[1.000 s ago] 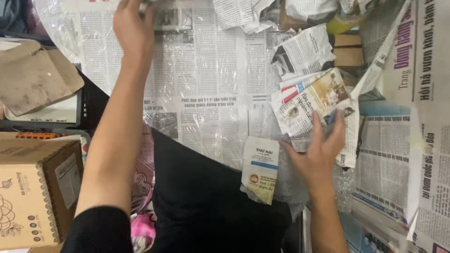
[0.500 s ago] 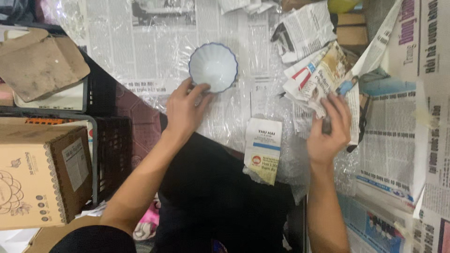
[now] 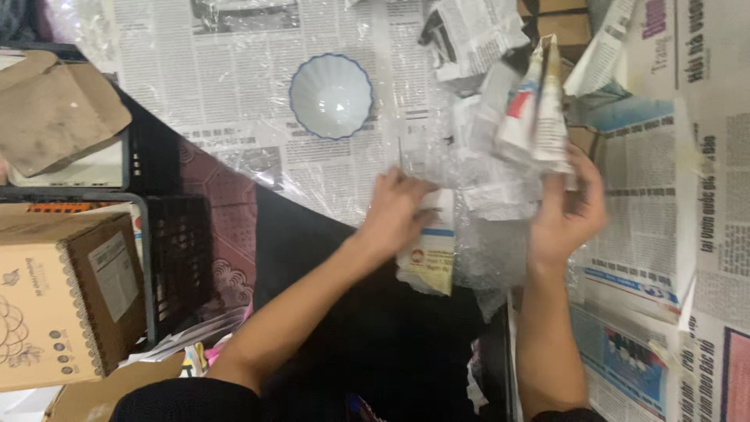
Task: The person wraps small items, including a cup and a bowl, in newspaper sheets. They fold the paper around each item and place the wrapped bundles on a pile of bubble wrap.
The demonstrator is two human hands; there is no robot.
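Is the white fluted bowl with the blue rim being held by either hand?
No, the bowl sits alone on newspaper, apart from both hands.

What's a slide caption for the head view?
Right hand lifts newspaper, left hand on bubble wrap, bowl beyond.

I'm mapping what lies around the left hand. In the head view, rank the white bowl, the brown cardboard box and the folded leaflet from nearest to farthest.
From the left hand:
1. Folded leaflet, just beside and below it.
2. White bowl, above on the newspaper.
3. Brown cardboard box, far left.
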